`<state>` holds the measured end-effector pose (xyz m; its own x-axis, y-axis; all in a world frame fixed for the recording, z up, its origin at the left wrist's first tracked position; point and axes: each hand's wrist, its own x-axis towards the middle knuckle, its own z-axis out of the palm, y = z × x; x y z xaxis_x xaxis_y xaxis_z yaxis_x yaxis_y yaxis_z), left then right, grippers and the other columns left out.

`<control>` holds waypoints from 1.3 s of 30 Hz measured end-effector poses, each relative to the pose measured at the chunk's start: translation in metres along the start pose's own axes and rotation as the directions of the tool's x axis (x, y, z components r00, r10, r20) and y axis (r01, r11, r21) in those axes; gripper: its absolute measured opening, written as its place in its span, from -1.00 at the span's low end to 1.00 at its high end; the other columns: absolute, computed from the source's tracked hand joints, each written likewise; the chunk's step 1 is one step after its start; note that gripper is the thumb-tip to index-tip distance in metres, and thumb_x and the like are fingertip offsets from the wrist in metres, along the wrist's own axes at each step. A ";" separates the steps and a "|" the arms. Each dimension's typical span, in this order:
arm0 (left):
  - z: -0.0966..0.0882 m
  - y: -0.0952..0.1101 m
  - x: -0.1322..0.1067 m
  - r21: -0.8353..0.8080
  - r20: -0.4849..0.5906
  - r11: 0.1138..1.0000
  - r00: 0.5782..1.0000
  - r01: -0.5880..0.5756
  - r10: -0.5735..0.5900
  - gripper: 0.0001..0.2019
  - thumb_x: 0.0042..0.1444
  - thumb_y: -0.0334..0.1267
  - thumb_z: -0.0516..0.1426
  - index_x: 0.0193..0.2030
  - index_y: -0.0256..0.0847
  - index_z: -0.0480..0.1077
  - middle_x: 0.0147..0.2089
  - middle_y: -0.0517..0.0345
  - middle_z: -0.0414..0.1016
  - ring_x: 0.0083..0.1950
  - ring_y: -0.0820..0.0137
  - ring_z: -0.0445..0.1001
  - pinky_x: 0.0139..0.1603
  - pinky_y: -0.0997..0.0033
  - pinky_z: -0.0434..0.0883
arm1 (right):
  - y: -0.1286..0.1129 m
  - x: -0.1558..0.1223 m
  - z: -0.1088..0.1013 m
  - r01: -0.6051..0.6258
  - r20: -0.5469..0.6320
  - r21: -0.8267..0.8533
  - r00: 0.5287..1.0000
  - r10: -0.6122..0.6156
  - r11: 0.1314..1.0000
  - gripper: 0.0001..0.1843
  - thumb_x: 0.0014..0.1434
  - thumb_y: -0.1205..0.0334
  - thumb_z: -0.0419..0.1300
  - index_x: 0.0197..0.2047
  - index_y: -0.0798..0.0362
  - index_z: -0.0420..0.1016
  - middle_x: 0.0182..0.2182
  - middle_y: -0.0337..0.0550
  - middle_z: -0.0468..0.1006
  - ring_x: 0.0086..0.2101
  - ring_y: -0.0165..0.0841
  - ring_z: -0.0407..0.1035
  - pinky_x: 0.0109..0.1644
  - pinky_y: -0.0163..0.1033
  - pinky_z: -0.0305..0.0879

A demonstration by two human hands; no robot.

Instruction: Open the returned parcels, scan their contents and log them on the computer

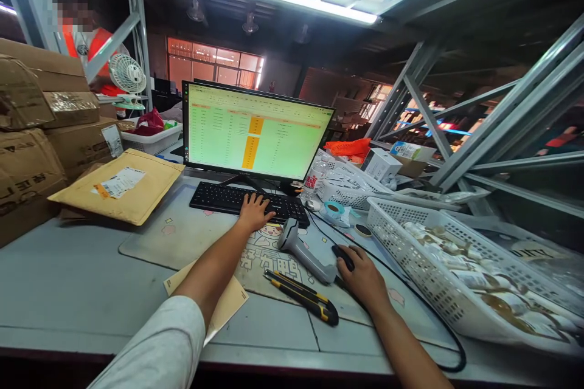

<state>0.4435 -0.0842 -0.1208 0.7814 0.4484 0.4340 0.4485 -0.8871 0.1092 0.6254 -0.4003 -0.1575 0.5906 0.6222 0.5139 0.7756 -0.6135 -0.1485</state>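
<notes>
My left hand (253,211) rests with fingers spread on the black keyboard (228,199), in front of a monitor (255,132) showing a green and orange spreadsheet. My right hand (362,278) is curled over a black mouse (343,256) on the desk mat. Between the hands lies a grey barcode scanner (303,250), and a black-and-yellow utility knife (302,296) lies just in front of it.
A padded yellow mailer (121,185) and stacked cardboard boxes (31,134) sit at left. A white basket (456,267) of small packets stands at right, tape rolls (335,211) behind it. A person in an orange vest (86,42) stands far left beside a small fan (128,76).
</notes>
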 end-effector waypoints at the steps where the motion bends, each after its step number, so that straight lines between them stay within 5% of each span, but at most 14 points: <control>1: 0.000 0.000 0.000 0.001 0.000 1.000 1.000 0.000 0.000 -0.33 0.43 0.20 -0.16 0.46 -0.14 0.27 0.48 -0.05 0.26 0.51 -0.03 0.10 0.52 -0.19 -0.01 | -0.001 0.000 0.000 -0.003 0.002 0.003 1.000 0.003 1.000 -0.50 0.35 0.01 0.01 0.21 -0.05 0.54 0.21 0.00 0.46 0.11 -0.09 0.44 0.12 -0.01 0.45; 39: -0.001 0.000 0.000 -0.015 0.016 1.000 1.000 0.003 -0.003 -0.30 0.41 0.21 -0.14 0.51 -0.15 0.19 0.46 -0.08 0.30 0.50 -0.04 0.09 0.52 -0.19 -0.06 | -0.010 -0.002 -0.008 -0.008 0.003 0.013 1.000 0.008 1.000 -0.51 0.34 0.05 0.03 0.22 0.00 0.53 0.21 0.01 0.47 0.11 -0.09 0.43 0.09 -0.02 0.45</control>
<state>0.4432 -0.0844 -0.1198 0.7870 0.4529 0.4191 0.4443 -0.8872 0.1244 0.6145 -0.3997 -0.1504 0.5971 0.6192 0.5099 0.7740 -0.6118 -0.1635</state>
